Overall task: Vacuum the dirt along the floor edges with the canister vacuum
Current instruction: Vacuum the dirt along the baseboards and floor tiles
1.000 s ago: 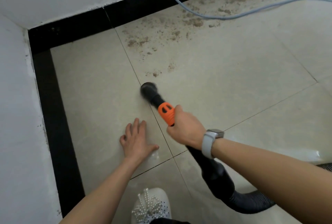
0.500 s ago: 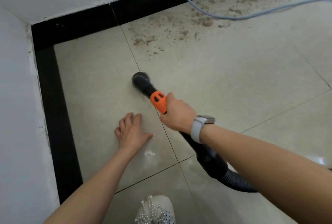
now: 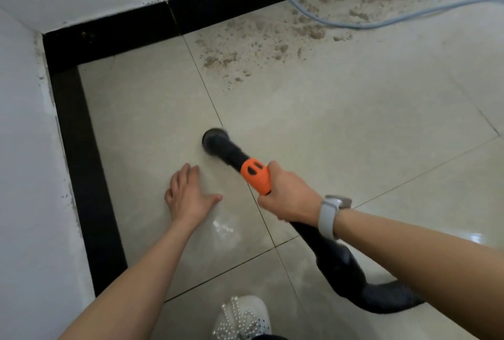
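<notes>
Floor [image 3: 341, 127]: pale glossy tiles with thin dark grout lines, filling the centre and right of the frame; a broad bare stretch lies right of centre.

Skirting [image 3: 81, 154]: black band down the left side, meeting a second black band along the top in a corner at upper left; white walls [image 3: 24, 176] stand behind both.

Dirt [image 3: 272, 36]: brown crumbs scattered along the top band, from upper centre to upper right, thinning toward mid-frame.

Cable [image 3: 321, 19]: grey, dropping from the top edge, curving over the dirt and running out at the right edge.

Nozzle [image 3: 215, 139]: black, round, mouth to the tile on a grout line at centre, well apart from the dirt and from both bands.

Orange collar [image 3: 256, 176]: joins the nozzle to a black tube; no lettering can be read on it.

Hose [image 3: 390, 296]: black, ribbed, bending away at lower right.

Right hand [image 3: 289, 197]: fingers wrapped round the tube just behind the orange collar, thumb against the collar.

Wristband [image 3: 328, 217]: pale grey, on the right wrist; its face shows no readable marks.

Left hand [image 3: 188, 197]: palm down on the tile at lower centre-left, fingers straight and close together, thumb spread, fingertips near the nozzle but apart from it.

Shoe [image 3: 242, 318]: white, beaded, at the bottom edge.
</notes>
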A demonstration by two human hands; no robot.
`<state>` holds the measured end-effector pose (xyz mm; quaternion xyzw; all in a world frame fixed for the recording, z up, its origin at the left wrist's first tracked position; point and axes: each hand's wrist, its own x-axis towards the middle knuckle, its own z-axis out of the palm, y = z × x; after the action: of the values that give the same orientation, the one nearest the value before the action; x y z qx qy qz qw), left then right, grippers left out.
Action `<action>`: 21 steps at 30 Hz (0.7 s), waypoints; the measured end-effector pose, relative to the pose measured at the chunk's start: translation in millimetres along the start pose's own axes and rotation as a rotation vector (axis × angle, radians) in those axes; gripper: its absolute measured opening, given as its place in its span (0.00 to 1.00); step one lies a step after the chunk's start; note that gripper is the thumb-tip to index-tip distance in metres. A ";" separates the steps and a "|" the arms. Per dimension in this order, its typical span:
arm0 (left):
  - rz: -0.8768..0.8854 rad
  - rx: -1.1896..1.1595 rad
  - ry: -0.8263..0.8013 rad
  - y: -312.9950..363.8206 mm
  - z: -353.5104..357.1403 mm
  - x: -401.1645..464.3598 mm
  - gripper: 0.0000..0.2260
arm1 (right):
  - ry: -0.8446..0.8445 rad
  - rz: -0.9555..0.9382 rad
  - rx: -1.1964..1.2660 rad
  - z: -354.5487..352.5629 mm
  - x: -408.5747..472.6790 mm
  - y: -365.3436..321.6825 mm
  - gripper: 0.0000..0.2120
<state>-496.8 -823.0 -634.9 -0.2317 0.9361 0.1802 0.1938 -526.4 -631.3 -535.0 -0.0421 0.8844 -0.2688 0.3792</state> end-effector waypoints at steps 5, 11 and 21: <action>0.020 -0.050 0.029 -18.4 -5.4 0.3 0.33 | 0.024 0.055 0.032 -11.5 -6.0 14.7 0.12; 0.009 -0.010 -0.060 -4.6 -7.5 1.1 0.34 | 0.229 0.186 0.211 -52.7 17.6 36.0 0.12; 0.067 0.086 -0.166 38.7 0.2 1.4 0.38 | 0.087 0.208 0.217 -45.1 -17.0 49.9 0.11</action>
<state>-517.4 -791.4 -626.1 -0.1762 0.9308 0.1650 0.2744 -539.1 -564.1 -523.7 0.1026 0.8654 -0.3238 0.3685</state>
